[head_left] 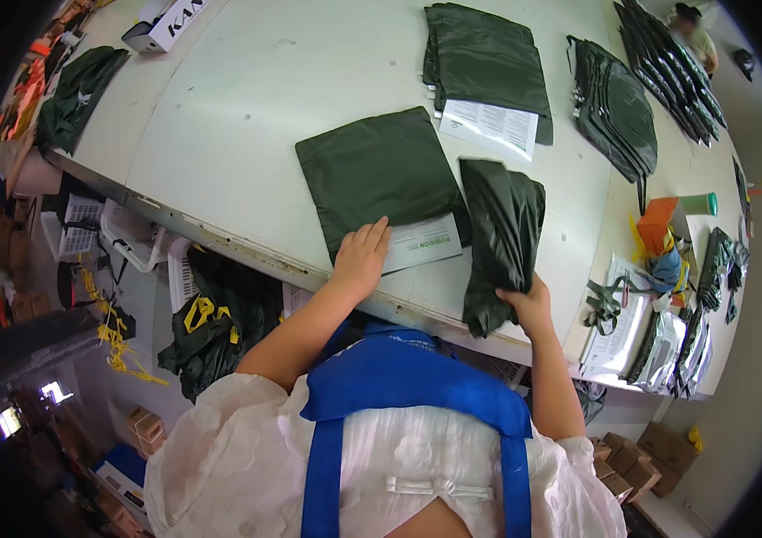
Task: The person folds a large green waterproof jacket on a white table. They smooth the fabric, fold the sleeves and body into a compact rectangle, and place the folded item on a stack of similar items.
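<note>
A flat, square dark green fabric pouch (381,166) lies on the white table in front of me. A printed white card (423,244) sticks out at its near edge. My left hand (363,258) rests with outstretched fingers on the pouch's near corner and the end of the card. To its right, my right hand (529,303) grips the lower part of a crumpled, folded dark green fabric piece (502,233). My right thumb lies over its side; the other fingers are hidden behind it. The piece stands tilted up at the table's near edge, beside the pouch.
Farther back lies a stack of green pouches (488,58) with a white card (490,125). Fanned dark pouches (614,108) sit to the right, near an orange box (661,222) and a green roll (699,204). Green fabric (80,99) hangs at the left table edge.
</note>
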The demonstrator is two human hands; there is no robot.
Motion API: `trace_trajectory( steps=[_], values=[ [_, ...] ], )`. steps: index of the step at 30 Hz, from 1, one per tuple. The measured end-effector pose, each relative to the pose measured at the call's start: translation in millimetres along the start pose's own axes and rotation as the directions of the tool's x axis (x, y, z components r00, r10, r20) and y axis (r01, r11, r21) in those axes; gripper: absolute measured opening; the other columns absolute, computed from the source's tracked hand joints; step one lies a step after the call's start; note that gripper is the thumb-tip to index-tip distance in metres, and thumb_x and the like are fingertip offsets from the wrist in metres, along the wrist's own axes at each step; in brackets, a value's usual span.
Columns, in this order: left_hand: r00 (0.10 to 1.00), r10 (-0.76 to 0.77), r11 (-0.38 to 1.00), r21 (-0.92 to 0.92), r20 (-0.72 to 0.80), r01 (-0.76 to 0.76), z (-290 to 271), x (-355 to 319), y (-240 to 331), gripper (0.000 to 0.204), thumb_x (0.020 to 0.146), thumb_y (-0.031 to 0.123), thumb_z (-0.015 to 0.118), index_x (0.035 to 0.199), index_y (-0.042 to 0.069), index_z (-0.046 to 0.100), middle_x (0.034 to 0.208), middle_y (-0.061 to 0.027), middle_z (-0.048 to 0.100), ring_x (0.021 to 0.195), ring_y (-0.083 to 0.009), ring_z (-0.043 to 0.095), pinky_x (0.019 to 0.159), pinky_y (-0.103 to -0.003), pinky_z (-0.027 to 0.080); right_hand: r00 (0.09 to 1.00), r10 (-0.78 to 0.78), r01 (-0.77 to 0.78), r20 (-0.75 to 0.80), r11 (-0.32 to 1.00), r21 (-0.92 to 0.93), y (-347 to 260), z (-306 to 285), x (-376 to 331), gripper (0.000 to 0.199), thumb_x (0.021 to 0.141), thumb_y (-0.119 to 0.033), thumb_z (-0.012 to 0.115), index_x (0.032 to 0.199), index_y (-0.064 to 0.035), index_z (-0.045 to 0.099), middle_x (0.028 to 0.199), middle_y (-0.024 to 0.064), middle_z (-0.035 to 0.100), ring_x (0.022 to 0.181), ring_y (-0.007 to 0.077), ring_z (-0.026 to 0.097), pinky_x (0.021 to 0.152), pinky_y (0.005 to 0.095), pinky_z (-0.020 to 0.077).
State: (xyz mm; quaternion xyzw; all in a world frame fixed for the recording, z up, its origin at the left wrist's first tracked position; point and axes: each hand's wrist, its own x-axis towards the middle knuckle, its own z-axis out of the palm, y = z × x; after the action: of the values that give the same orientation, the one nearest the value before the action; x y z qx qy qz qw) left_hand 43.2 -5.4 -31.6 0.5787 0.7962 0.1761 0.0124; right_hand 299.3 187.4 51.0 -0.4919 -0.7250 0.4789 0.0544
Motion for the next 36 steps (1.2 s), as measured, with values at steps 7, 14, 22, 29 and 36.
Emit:
trace_trajectory(
  steps=[7, 14, 22, 29, 36],
  values=[
    [0.983, 0.160, 0.962, -0.207, -0.086, -0.175, -67.4, 37.0, -24.6, 0.054, 0.074, -0.003, 0.054, 0.127, 0.007, 0.054, 0.136, -0.0021, 0.047, 0.098, -0.0244, 0.053, 0.081, -0.034, 0.051, 0.744, -0.298, 0.586, 0.599, 0.721, -0.370, -54.9, -22.3, -13.4, 0.044, 0.064, -0.006, 0.064, 0.108, -0.0030, 0.060, 0.099, 0.0176, 0.060, 0.091, 0.0390, 0.059, 0.079, 0.0423, 0.0489],
    [0.974, 0.223, 0.956, -0.205, 0.035, -0.212, -97.6, 39.7, -11.8, 0.049, 0.077, -0.002, 0.053, 0.125, 0.005, 0.054, 0.128, -0.0049, 0.050, 0.095, -0.0265, 0.053, 0.081, -0.034, 0.052, 0.969, -0.118, 0.209, 0.215, 0.857, -0.472, -54.7, 4.2, -3.1, 0.059, 0.067, -0.005, 0.060, 0.126, -0.0074, 0.052, 0.105, 0.0201, 0.061, 0.098, 0.0399, 0.058, 0.085, 0.0442, 0.0477],
    [0.981, -0.016, 0.971, -0.236, -0.193, -0.031, -81.5, 36.7, 23.6, 0.038, 0.076, -0.001, 0.055, 0.114, 0.002, 0.059, 0.104, -0.0119, 0.056, 0.090, -0.0301, 0.055, 0.077, -0.036, 0.050, 0.993, -0.051, 0.085, 0.106, 0.935, -0.345, -30.7, 12.2, -9.5, 0.062, 0.067, -0.006, 0.061, 0.128, -0.0071, 0.052, 0.107, 0.0210, 0.062, 0.102, 0.0389, 0.058, 0.088, 0.0423, 0.0469],
    [0.977, 0.073, 0.921, -0.363, -0.199, -0.142, -69.0, 40.2, 52.7, 0.029, 0.074, -0.003, 0.056, 0.102, 0.003, 0.057, 0.093, -0.0132, 0.056, 0.088, -0.0322, 0.056, 0.075, -0.039, 0.049, 0.999, -0.028, 0.035, 0.041, 0.980, -0.198, -32.8, 24.8, -10.5, 0.057, 0.068, -0.008, 0.067, 0.124, -0.0054, 0.055, 0.106, 0.0218, 0.063, 0.102, 0.0389, 0.059, 0.088, 0.0419, 0.0467],
    [0.956, -0.006, 0.917, -0.384, -0.295, -0.112, -66.2, 54.1, 32.7, 0.018, 0.074, -0.001, 0.059, 0.090, 0.005, 0.055, 0.088, -0.0123, 0.056, 0.082, -0.0332, 0.056, 0.071, -0.040, 0.049, 1.000, -0.010, 0.013, 0.029, 0.995, -0.104, -39.1, 35.9, -18.3, 0.052, 0.068, -0.009, 0.070, 0.118, -0.0026, 0.058, 0.104, 0.0216, 0.064, 0.102, 0.0377, 0.060, 0.087, 0.0407, 0.0473]
  ],
)
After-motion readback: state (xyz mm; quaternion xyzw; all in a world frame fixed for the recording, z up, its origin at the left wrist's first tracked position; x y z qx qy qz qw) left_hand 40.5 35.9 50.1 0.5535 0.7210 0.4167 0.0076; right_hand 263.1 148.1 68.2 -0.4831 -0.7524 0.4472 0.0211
